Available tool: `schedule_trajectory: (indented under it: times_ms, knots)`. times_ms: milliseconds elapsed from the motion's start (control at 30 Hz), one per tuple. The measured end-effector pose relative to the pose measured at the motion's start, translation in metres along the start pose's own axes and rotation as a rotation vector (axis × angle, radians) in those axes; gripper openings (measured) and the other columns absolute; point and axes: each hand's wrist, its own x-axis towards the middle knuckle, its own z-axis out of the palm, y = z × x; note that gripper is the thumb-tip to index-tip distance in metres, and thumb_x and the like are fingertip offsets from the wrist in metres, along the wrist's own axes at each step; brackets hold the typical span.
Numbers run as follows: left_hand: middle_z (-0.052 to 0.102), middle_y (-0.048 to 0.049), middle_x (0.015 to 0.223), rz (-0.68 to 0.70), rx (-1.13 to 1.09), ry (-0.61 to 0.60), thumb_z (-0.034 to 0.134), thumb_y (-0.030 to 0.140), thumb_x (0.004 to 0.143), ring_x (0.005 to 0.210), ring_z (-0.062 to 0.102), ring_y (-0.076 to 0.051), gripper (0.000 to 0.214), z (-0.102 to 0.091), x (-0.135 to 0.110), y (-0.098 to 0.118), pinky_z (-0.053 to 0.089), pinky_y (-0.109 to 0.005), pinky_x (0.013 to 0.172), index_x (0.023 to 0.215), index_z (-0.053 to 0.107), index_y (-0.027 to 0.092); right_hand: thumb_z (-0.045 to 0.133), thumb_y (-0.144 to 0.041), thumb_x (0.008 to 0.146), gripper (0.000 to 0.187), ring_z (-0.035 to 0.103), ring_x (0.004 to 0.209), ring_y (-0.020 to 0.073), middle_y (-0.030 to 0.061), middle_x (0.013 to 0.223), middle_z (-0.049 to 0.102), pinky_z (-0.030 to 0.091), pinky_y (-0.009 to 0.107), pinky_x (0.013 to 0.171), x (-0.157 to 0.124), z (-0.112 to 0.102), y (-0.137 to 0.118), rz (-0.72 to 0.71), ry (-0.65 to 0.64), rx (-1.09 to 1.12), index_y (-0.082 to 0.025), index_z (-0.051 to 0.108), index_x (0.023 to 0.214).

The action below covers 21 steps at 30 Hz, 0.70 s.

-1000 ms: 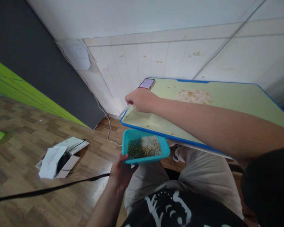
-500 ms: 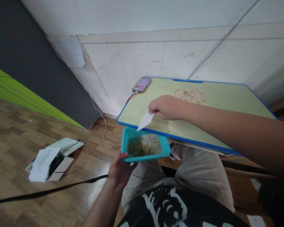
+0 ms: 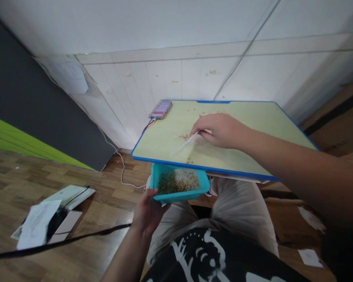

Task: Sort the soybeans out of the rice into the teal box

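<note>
My left hand [image 3: 148,211] grips the near left corner of a teal plastic container [image 3: 179,183] full of mixed grains and beans, held just under the front edge of a small table [image 3: 253,117] with a pale green top and blue rim. My right hand [image 3: 219,130] is closed on a small white card [image 3: 187,142], whose edge rests on the tabletop among scattered grains [image 3: 184,136]. More loose grains lie behind the hand.
A phone [image 3: 161,109] with a cable lies at the table's far left corner, by the white panelled wall. On the wooden floor at left lie an open white box with papers [image 3: 44,221] and a black strap [image 3: 61,241]. My knees are under the table.
My right hand has moved with the card from the table's left front corner rightward and back toward the grains in the middle. The container stays under the edge.
</note>
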Motion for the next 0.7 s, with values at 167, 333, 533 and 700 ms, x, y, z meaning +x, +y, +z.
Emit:
schedule_trajectory:
  times_ms: [167,333,533,700]
  knots:
    - [0.078,-0.005,0.1,0.0,0.044,0.06,0.072,0.021,0.073,0.082,0.07,-0.022,0.026,0.012,-0.004,-0.002,0.056,-0.037,0.072,0.099,0.07,0.023,0.051,-0.016,0.089,0.038,0.069,0.101,0.0278,0.0111,0.109,0.077,0.049,0.037,0.085,-0.02,-0.036,0.026,0.386,0.06,-0.145,-0.019,0.073,0.119]
    - [0.079,-0.0044,0.1,-0.026,0.05,-0.015,0.074,0.023,0.074,0.086,0.071,-0.022,0.027,0.012,-0.001,-0.005,0.058,-0.037,0.077,0.101,0.072,0.022,0.057,-0.015,0.079,0.043,0.069,0.101,0.0287,0.0119,0.114,0.077,0.052,0.037,0.086,-0.039,-0.039,0.073,0.701,-0.154,-0.115,-0.019,0.074,0.119]
    - [0.079,-0.0047,0.099,-0.046,0.045,-0.052,0.077,0.023,0.07,0.085,0.071,-0.021,0.034,0.021,0.001,-0.013,0.058,-0.036,0.075,0.104,0.072,0.022,0.06,-0.017,0.075,0.041,0.071,0.101,0.0295,0.0135,0.115,0.077,0.053,0.034,0.082,-0.053,-0.014,0.092,0.796,-0.276,-0.039,-0.017,0.076,0.113]
    - [0.079,-0.006,0.107,-0.094,0.062,-0.115,0.078,0.023,0.07,0.088,0.072,-0.023,0.045,0.025,0.003,-0.017,0.058,-0.037,0.077,0.115,0.071,0.025,0.058,-0.016,0.075,0.041,0.072,0.098,0.0274,0.0112,0.107,0.08,0.054,0.032,0.076,-0.046,-0.005,0.081,0.77,-0.327,0.06,-0.017,0.076,0.111]
